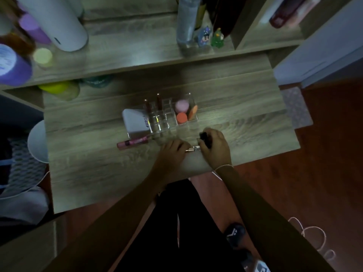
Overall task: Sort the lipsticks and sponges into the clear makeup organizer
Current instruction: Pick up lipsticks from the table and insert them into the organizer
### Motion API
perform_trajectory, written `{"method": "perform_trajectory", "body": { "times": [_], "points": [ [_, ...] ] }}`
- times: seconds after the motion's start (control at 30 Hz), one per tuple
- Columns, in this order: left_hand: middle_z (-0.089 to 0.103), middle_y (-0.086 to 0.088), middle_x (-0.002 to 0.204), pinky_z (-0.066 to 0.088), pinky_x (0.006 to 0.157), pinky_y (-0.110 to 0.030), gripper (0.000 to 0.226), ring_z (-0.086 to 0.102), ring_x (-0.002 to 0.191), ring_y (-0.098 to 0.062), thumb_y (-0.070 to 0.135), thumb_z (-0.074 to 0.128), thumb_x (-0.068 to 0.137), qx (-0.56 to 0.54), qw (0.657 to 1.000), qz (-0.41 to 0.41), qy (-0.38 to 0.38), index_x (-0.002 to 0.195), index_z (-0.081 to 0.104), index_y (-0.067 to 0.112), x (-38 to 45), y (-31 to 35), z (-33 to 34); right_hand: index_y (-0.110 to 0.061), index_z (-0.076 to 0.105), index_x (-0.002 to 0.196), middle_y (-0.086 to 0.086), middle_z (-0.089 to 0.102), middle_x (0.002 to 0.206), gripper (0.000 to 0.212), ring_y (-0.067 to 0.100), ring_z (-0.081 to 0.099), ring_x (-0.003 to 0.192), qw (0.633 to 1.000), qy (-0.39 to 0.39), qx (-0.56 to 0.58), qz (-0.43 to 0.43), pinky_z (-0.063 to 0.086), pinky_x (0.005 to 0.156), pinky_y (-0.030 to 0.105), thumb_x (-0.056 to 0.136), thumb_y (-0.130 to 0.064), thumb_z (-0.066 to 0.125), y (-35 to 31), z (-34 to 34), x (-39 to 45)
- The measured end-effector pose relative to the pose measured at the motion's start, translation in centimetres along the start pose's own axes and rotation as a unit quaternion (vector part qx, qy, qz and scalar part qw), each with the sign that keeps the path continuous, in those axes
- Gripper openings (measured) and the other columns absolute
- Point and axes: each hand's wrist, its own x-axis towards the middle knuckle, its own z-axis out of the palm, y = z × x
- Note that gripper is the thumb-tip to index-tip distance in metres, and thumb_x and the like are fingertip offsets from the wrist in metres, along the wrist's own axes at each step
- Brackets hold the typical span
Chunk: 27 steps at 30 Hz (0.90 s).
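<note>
The clear makeup organizer [167, 119] stands mid-desk. Two dark lipsticks [158, 102] stand upright in its back-left slots. A pink sponge [181, 106] and two orange sponges [181, 117] fill its right compartment. In front of it, my left hand [171, 152] pinches the gold-and-silver base of a lipstick [193, 149] lying just above the desk. My right hand [215, 147] grips that lipstick's other end and holds a black cap [204, 137]. A pink lip gloss tube [133, 143] lies flat to the left.
A white box [135, 121] leans against the organizer's left side. The raised shelf behind holds bottles [187, 22], small figurines [217, 39] and a white cylinder [59, 22]. Jars [57, 89] sit under the shelf at left. A round white stool [38, 142] stands left of the desk.
</note>
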Motion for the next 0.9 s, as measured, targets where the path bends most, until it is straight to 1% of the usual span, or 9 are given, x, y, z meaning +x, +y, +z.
{"method": "perform_trajectory", "body": {
  "times": [0.17, 0.3, 0.37, 0.43, 0.5, 0.57, 0.7, 0.77, 0.9],
  "points": [
    [0.067, -0.021, 0.097, 0.052, 0.077, -0.046, 0.028, 0.064, 0.088, -0.037, 0.014, 0.049, 0.085, -0.044, 0.999, -0.019, 0.021, 0.102, 0.066, 0.000, 0.1, -0.4, -0.6, -0.018, 0.060, 0.102, 0.005, 0.067, 0.089, 0.027, 0.019, 0.062, 0.080, 0.995, 0.035, 0.079, 0.053, 0.046, 0.072, 0.024, 0.082, -0.031, 0.070, -0.3, -0.8, 0.7],
    [0.066, -0.024, 0.103, 0.050, 0.081, -0.047, 0.022, 0.062, 0.093, -0.039, 0.005, 0.062, 0.084, -0.089, 0.993, -0.051, 0.057, 0.104, 0.066, -0.002, -0.2, -1.1, -1.2, -0.026, 0.059, 0.103, -0.009, 0.063, 0.082, 0.026, 0.003, 0.059, 0.072, 0.987, 0.035, 0.129, 0.087, 0.042, 0.063, 0.002, 0.081, -0.035, 0.071, -0.5, -2.0, 0.8],
    [0.064, -0.022, 0.107, 0.047, 0.085, -0.048, 0.025, 0.058, 0.097, -0.038, 0.013, 0.052, 0.089, -0.123, 0.986, -0.073, 0.082, 0.108, 0.064, 0.000, -0.4, -1.3, -2.0, -0.023, 0.058, 0.104, -0.009, 0.062, 0.082, 0.027, 0.002, 0.058, 0.072, 0.985, 0.046, 0.138, 0.093, 0.042, 0.063, 0.004, 0.082, -0.033, 0.071, -1.0, -2.8, 1.0],
    [0.063, -0.019, 0.107, 0.046, 0.085, -0.045, 0.020, 0.057, 0.098, -0.035, 0.011, 0.054, 0.090, -0.171, 0.974, -0.087, 0.122, 0.107, 0.062, 0.003, -0.6, -1.5, -3.0, -0.022, 0.059, 0.105, -0.013, 0.062, 0.082, 0.027, -0.004, 0.059, 0.072, 0.983, 0.065, 0.154, 0.083, 0.042, 0.065, 0.003, 0.082, -0.028, 0.071, -1.9, -3.8, 1.3],
    [0.062, -0.016, 0.105, 0.042, 0.083, -0.030, 0.016, 0.056, 0.095, -0.027, 0.009, 0.058, 0.090, -0.212, 0.959, -0.100, 0.161, 0.106, 0.060, 0.006, -0.6, -1.5, -4.1, -0.024, 0.060, 0.103, -0.021, 0.061, 0.082, 0.024, -0.013, 0.059, 0.073, 0.977, 0.089, 0.185, 0.060, 0.042, 0.065, 0.000, 0.082, -0.023, 0.072, -3.2, -4.8, 1.8],
    [0.061, -0.013, 0.102, 0.036, 0.079, -0.018, 0.018, 0.053, 0.092, -0.016, 0.012, 0.060, 0.090, -0.237, 0.940, -0.119, 0.216, 0.107, 0.057, 0.009, -0.3, -1.6, -5.0, -0.028, 0.060, 0.101, -0.021, 0.063, 0.083, 0.023, -0.013, 0.060, 0.074, 0.970, 0.106, 0.218, 0.035, 0.043, 0.066, 0.001, 0.082, -0.021, 0.072, -4.7, -5.9, 2.4],
    [0.053, 0.007, 0.103, 0.039, 0.075, -0.010, 0.020, 0.048, 0.092, 0.002, 0.025, 0.058, 0.092, -0.282, 0.890, -0.183, 0.308, 0.110, 0.052, 0.019, 0.3, -2.4, -6.4, -0.025, 0.060, 0.101, -0.021, 0.064, 0.081, 0.022, -0.009, 0.060, 0.073, 0.962, 0.115, 0.248, -0.017, 0.047, 0.068, 0.008, 0.082, -0.024, 0.072, -7.7, -7.2, 4.0],
    [0.047, 0.017, 0.101, 0.042, 0.075, -0.010, 0.017, 0.052, 0.091, -0.001, 0.024, 0.059, 0.092, -0.299, 0.869, -0.203, 0.337, 0.108, 0.051, 0.024, 0.7, -3.0, -6.9, -0.023, 0.060, 0.101, -0.019, 0.064, 0.080, 0.023, -0.007, 0.061, 0.073, 0.961, 0.108, 0.254, -0.032, 0.048, 0.068, 0.010, 0.082, -0.024, 0.072, -8.8, -7.5, 4.8],
    [0.051, 0.001, 0.103, 0.050, 0.076, -0.028, 0.017, 0.058, 0.090, -0.018, 0.017, 0.061, 0.091, -0.299, 0.855, -0.245, 0.345, 0.106, 0.055, 0.022, 1.5, -3.4, -7.0, -0.021, 0.059, 0.099, -0.020, 0.063, 0.079, 0.024, -0.009, 0.060, 0.072, 0.962, 0.088, 0.254, -0.053, 0.046, 0.067, 0.008, 0.080, -0.022, 0.074, -10.3, -7.3, 6.3]
  ]
}}
